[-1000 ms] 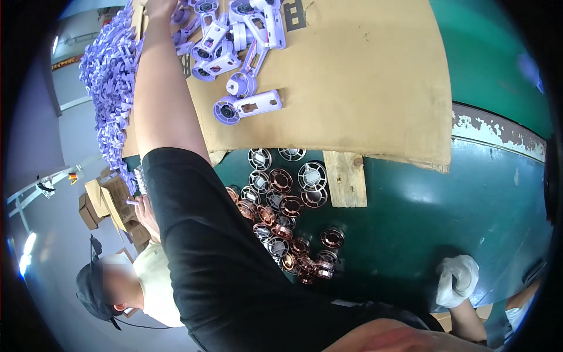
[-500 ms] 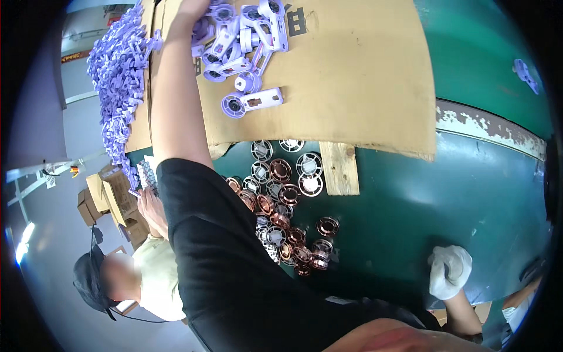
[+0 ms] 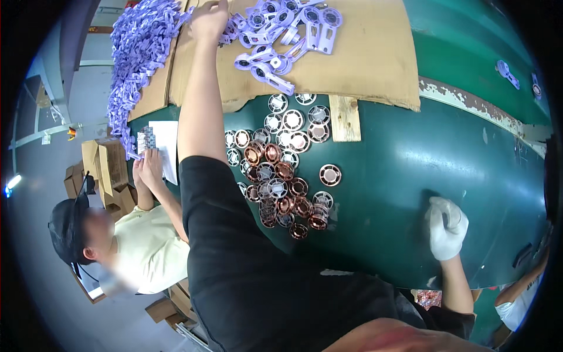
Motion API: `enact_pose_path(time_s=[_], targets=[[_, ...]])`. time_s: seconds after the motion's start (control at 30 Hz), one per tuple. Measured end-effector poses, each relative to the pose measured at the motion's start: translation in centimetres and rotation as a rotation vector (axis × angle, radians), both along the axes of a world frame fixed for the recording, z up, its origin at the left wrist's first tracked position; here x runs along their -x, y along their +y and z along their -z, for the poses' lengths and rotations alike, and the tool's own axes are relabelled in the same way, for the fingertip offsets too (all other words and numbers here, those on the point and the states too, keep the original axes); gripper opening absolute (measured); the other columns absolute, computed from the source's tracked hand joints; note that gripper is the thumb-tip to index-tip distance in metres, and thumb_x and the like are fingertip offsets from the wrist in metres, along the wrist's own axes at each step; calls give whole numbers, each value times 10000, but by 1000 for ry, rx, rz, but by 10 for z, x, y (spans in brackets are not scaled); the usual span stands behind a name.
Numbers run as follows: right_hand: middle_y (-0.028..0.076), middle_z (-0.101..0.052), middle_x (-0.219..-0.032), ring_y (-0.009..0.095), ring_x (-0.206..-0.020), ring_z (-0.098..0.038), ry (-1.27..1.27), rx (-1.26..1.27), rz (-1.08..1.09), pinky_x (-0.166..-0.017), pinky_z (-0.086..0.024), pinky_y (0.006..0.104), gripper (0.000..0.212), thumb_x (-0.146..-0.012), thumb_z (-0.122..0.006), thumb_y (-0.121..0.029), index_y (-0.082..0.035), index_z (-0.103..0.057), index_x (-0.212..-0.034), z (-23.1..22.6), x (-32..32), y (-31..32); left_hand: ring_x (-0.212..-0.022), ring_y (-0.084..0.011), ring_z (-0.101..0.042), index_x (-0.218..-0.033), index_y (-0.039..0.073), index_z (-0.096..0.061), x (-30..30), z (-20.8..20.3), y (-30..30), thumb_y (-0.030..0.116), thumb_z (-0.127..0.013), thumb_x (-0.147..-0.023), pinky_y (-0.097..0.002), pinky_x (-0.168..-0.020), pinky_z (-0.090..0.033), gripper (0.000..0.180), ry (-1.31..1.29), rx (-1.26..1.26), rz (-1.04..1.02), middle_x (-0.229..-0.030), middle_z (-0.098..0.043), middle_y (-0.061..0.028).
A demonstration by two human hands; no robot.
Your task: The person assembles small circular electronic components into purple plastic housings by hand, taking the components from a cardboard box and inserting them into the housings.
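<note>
Cardboard (image 3: 363,53) covers the far edge of the green table (image 3: 410,176), and the left hand (image 3: 209,19) reaches out over it at full stretch of a black-sleeved arm. Its fingers are curled together at the near end of a cluster of purple plastic parts (image 3: 281,35) lying on the cardboard; whether it actually grips one I cannot tell, as the fingertips are hidden. A bigger heap of the same purple parts (image 3: 141,53) runs along the table's far left corner. Just nearer than the cardboard edge, a pile of round coils (image 3: 281,176), some copper-wound and some white, spreads across the middle of the table, beside a small wood block (image 3: 344,117). The right hand is not in view. At the left edge another person in a dark cap sits with hands on a white sheet (image 3: 167,146). At the near right edge, a third person's white-gloved hand (image 3: 446,226) rests flat on the table.
</note>
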State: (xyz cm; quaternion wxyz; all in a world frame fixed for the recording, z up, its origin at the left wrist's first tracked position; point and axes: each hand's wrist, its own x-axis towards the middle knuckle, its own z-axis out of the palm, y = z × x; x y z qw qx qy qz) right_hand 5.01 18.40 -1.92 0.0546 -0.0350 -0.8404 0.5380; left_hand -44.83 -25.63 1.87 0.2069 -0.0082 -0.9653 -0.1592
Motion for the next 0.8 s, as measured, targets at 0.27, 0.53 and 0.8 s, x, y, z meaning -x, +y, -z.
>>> enact_pose_path(time_s=[0.27, 0.53, 0.8], targets=[[94, -663, -746, 152, -636, -628, 30, -41, 25, -653, -525, 292, 130, -927, -620, 25, 29, -699, -1031, 2, 2, -5, -1196, -347, -660, -1267, 2, -692, -31, 42, 28, 627, -651, -847, -383, -1015, -504, 753, -155, -289, 99, -1224, -707, -233], [43, -664, -780, 87, -689, -601, -107, 41, 58, -676, -505, 244, 157, -962, -638, -41, 21, -716, -1085, 3, 5, -7, -1220, -429, -597, -1251, -1, -668, -81, 28, 82, 378, -619, -951, -446, -1062, -454, 486, 186, -332, 192, -1250, -650, -300], [32, -670, -807, 75, -731, -601, -110, 2, 49, -719, -502, 237, 200, -979, -632, -101, 16, -710, -1121, 5, 3, -5, -1085, -411, -697, -1190, -52, -693, -220, 31, 61, 644, -693, -826, -428, -953, -540, 785, -225, 47, 123, -1097, -719, -289]])
